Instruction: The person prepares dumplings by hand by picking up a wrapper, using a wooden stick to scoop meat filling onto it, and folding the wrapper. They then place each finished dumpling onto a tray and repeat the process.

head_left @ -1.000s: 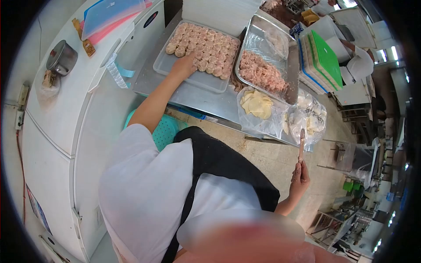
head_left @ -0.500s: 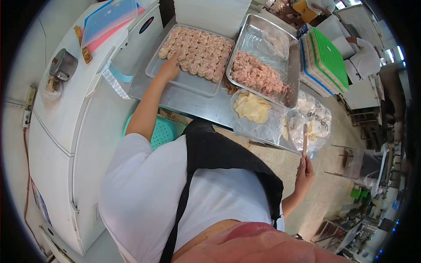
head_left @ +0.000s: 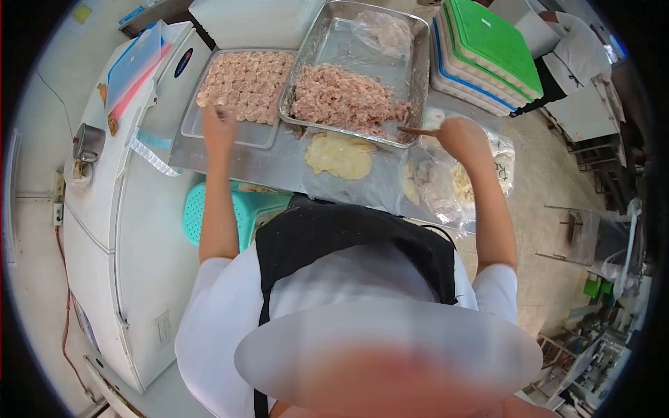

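The white chest freezer (head_left: pixel 111 230) stood along your left side, its lid serving as a shelf for a small steel pot (head_left: pixel 88 143) and some flat plastic lids (head_left: pixel 136 66), all parked away from the food; the steel counter (head_left: pixel 272 164) ran across in front of you at the reach of both arms, so nothing called for a step. The steel pan (head_left: pixel 331 35) of minced filling (head_left: pixel 345 101) sat dead centre, where either arm could get to it; a stack of lidded trays (head_left: pixel 488 52), green on top, stood well off to your right, apart from the work. The clear tray (head_left: pixel 233 136) of filled dumplings (head_left: pixel 247 83) lay just left of the pan, its rows packed tight and starting at the far edge, which left the near strip bare for more. The round wrappers (head_left: pixel 341 155) were heaped on plastic sheeting just below the pan, between your arms; a bag (head_left: pixel 453 184) with more wrappers lay to their right, under your right forearm. Your right hand (head_left: pixel 460 136) was clenched round a wooden spatula (head_left: pixel 418 131), whose tip rested at the pan's near right rim, touching the filling; your left hand (head_left: pixel 218 125) hovered with fingers loosely apart over the near row of dumplings, and whether it pinched one I could not tell.
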